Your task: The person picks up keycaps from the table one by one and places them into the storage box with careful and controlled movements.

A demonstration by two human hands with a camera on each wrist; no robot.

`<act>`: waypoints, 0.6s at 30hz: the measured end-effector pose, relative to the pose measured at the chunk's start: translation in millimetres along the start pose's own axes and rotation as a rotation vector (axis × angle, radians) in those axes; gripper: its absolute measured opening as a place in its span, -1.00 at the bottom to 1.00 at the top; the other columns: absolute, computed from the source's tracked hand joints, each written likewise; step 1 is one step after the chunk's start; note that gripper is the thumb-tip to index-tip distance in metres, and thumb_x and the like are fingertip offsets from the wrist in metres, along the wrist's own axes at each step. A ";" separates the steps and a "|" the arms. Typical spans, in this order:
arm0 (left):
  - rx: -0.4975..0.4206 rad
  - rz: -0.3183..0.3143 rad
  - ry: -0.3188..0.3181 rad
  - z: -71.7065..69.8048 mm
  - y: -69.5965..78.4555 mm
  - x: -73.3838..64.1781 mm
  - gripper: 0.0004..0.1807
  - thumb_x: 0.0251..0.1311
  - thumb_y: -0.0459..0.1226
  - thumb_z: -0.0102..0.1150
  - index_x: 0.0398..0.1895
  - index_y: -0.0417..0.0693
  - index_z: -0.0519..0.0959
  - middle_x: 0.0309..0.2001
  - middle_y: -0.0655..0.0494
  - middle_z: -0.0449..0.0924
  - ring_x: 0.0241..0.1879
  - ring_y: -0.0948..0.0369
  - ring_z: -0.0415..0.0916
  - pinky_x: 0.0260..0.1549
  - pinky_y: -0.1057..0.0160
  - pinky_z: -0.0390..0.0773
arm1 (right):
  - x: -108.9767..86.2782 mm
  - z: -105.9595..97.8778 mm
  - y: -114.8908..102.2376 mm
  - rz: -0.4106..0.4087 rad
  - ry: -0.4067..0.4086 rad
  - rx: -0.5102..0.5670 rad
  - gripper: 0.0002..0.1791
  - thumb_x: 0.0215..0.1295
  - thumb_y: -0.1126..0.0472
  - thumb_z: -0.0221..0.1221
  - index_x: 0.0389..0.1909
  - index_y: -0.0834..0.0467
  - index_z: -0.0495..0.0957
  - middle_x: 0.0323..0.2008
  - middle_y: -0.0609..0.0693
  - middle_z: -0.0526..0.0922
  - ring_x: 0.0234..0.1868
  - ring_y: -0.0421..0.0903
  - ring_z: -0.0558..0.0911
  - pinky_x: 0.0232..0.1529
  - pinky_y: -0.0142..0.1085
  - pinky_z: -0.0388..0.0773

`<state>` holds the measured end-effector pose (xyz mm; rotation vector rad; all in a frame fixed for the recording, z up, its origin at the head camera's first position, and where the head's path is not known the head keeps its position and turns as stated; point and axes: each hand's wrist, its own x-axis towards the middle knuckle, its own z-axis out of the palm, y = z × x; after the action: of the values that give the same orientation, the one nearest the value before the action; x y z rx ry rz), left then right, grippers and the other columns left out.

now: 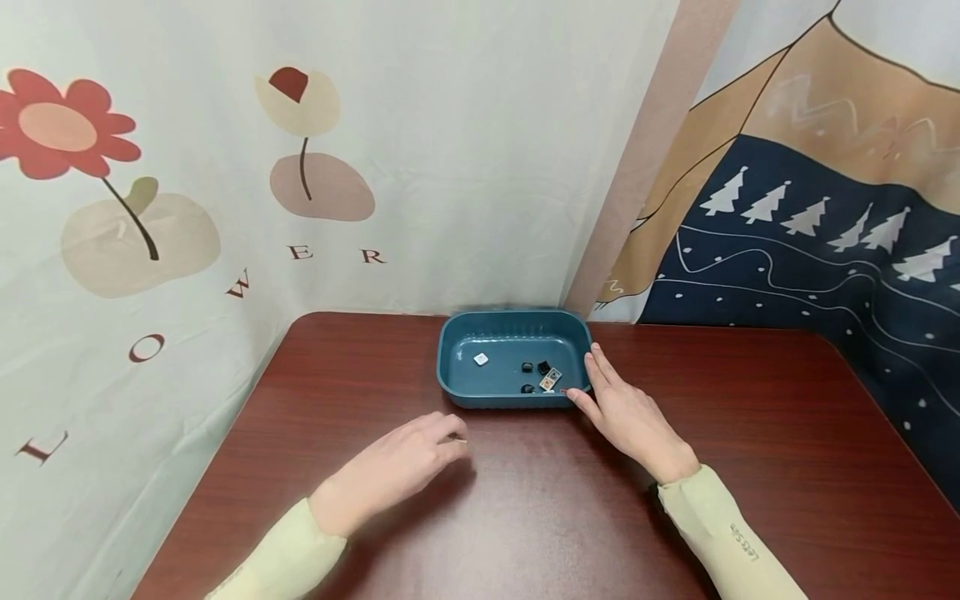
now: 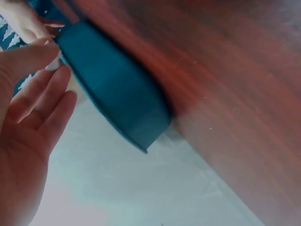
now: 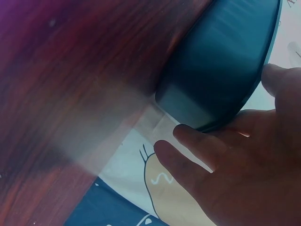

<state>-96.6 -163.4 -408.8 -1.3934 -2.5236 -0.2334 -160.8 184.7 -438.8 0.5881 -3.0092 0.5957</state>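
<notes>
A blue rectangular tray (image 1: 487, 401) stands near the table's far edge. Inside lie a white die-like piece (image 1: 481, 359), several small black pieces (image 1: 527, 367) and a pale two-square tile (image 1: 551, 380); a bit of red shows by the front right corner. My right hand (image 1: 633, 421) rests against the tray's right end, fingers extended along its outer side and thumb at the rim. In front of the tray, over the table, my left hand (image 1: 401, 462) pinches a small white piece (image 2: 54, 63) between thumb and fingertips. Most of that piece is hidden by the fingers.
The dark red wooden table (image 1: 525, 508) spreads out in front of the tray. Behind it hangs a pale curtain (image 1: 465, 167) with flower prints, and at the right a cloth (image 1: 780, 225) printed with mountains and trees.
</notes>
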 end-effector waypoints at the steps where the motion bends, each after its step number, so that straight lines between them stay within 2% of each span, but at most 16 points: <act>1: 0.001 0.006 0.023 -1.2 -0.4 1.2 -0.72 0.24 -0.53 0.23 -0.14 0.02 0.69 -0.08 0.20 0.52 -0.12 0.23 0.48 -0.05 0.33 0.53 | -0.1 -0.1 -0.1 0.000 0.001 0.001 -0.14 0.59 -0.17 0.05 0.58 0.39 0.10 0.63 0.25 -0.01 0.35 0.29 0.50 0.16 0.15 0.56; 4: -0.003 0.021 0.083 -4.4 -0.9 5.4 -0.67 0.21 -0.56 0.23 -0.04 -0.05 0.67 -0.02 0.16 0.50 -0.04 0.20 0.47 0.03 0.31 0.51 | -0.3 -0.5 -0.5 -0.002 0.006 0.004 -0.14 0.59 -0.16 0.05 0.58 0.39 0.10 0.63 0.26 0.00 0.34 0.29 0.52 0.15 0.15 0.56; 8: -0.009 0.036 0.160 -7.5 -1.6 13.2 -0.58 0.19 -0.57 0.27 0.10 -0.11 0.64 0.02 0.11 0.51 0.00 0.20 0.48 0.05 0.34 0.52 | -0.5 -0.3 -0.6 -0.006 0.010 0.006 -0.14 0.59 -0.16 0.05 0.58 0.39 0.10 0.63 0.26 0.00 0.33 0.29 0.52 0.14 0.15 0.57; 12: -0.001 0.032 0.228 -9.6 -4.2 22.4 -0.59 0.23 -0.53 0.31 0.13 -0.13 0.63 0.01 0.06 0.53 -0.03 0.19 0.51 0.01 0.35 0.55 | -0.5 0.0 -0.8 -0.006 0.012 0.010 -0.14 0.59 -0.16 0.04 0.58 0.39 0.10 0.63 0.26 0.01 0.33 0.29 0.52 0.15 0.15 0.57; 18: -0.006 0.009 0.318 -9.0 -13.2 37.1 -0.66 0.23 -0.49 0.38 0.07 -0.15 0.67 0.01 -0.01 0.57 -0.03 0.14 0.58 -0.04 0.32 0.62 | -0.8 0.0 -0.7 0.000 0.005 0.011 -0.14 0.59 -0.17 0.04 0.58 0.38 0.09 0.63 0.25 -0.01 0.31 0.30 0.54 0.15 0.16 0.56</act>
<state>-125.6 -142.8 -389.6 -1.2569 -2.2569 -0.4254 -159.8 184.4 -438.6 0.5865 -3.0035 0.6126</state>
